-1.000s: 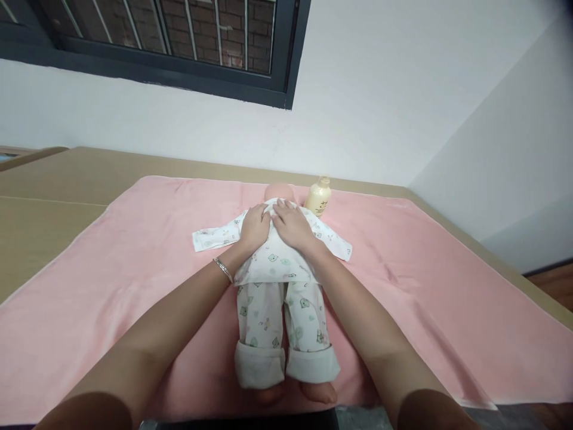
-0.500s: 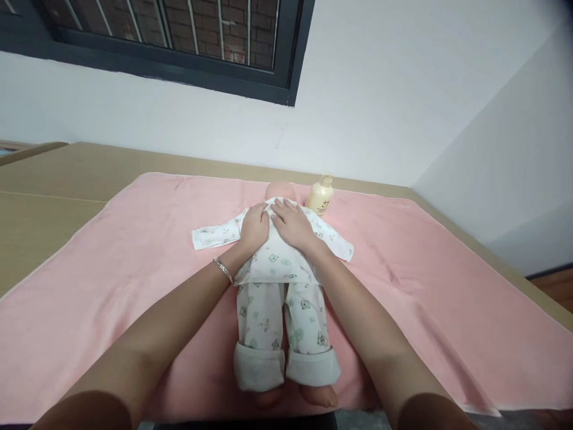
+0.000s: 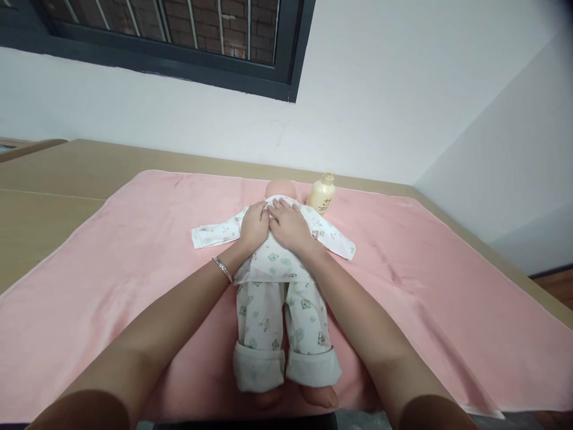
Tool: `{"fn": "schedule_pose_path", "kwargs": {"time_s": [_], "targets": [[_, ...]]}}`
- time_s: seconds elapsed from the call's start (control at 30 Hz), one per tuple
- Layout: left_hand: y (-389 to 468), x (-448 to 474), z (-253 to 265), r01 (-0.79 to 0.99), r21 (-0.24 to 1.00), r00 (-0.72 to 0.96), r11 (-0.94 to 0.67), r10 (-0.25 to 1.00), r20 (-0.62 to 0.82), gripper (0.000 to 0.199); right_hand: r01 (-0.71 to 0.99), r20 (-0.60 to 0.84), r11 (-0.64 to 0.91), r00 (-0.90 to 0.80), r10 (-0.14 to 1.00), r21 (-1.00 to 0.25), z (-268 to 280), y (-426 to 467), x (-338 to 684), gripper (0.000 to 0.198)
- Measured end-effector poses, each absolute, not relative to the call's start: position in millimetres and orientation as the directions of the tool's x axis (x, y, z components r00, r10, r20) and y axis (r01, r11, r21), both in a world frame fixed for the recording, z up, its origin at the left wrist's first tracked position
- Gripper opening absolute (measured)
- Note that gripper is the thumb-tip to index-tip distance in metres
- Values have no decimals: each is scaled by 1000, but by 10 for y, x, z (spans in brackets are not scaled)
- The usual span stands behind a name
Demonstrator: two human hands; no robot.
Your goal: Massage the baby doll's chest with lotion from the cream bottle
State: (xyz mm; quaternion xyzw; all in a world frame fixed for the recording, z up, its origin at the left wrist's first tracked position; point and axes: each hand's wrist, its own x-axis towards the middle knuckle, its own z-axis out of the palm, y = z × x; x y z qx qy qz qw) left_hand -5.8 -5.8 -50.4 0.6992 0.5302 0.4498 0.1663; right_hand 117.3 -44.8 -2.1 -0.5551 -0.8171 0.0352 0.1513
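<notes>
A baby doll (image 3: 281,257) in a white top and trousers with small green animal prints lies stretched out, its round head at the far end and its feet toward me. My left hand (image 3: 255,227) rests flat on the left side of its upper body, fingers extended. Beside it, my right hand (image 3: 289,224) lies flat on the same shirt, its fingertips meeting the left hand. The doll's sleeves spread out to both sides, and the trouser cuffs are rolled up. Just right of the head stands a pale yellow bottle (image 3: 321,194) with dark lettering.
Under the doll a pink blanket (image 3: 147,239) with a few creases covers much of the wooden tabletop (image 3: 58,167). Behind it rises a white wall (image 3: 358,107) with a dark-framed barred window (image 3: 179,54). Another wall meets it at the right.
My right hand has shifted slightly left, closing in on the left hand. The left hand stays nearly still on the doll.
</notes>
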Motion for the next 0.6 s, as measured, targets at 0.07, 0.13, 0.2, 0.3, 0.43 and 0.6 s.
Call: {"fn": "schedule_pose_path", "kwargs": {"time_s": [0.07,0.13,0.2,0.3,0.43,0.6], "targets": [[-77,-46,-484,620,695,32,-364,897,441,45,897,213,322,-266,940,-303,-38,-303,1334,53],[-96,-31,-462,664,664,47,-344,906,422,46,907,194,211,-148,970,-365,-66,-187,1472,58],[-107,-17,-438,714,622,72,-322,917,393,46,916,145,121,-70,987,-382,-87,-132,1547,63],[-94,-14,-397,759,594,94,-267,947,306,52,952,113,83,-51,992,-296,-62,-194,1512,66],[-52,-35,-325,764,602,114,-233,967,229,53,986,155,74,-50,987,-150,72,-459,1295,56],[-150,22,-225,845,474,145,-247,960,240,50,985,139,53,-30,990,-165,149,-548,1212,51]]}}
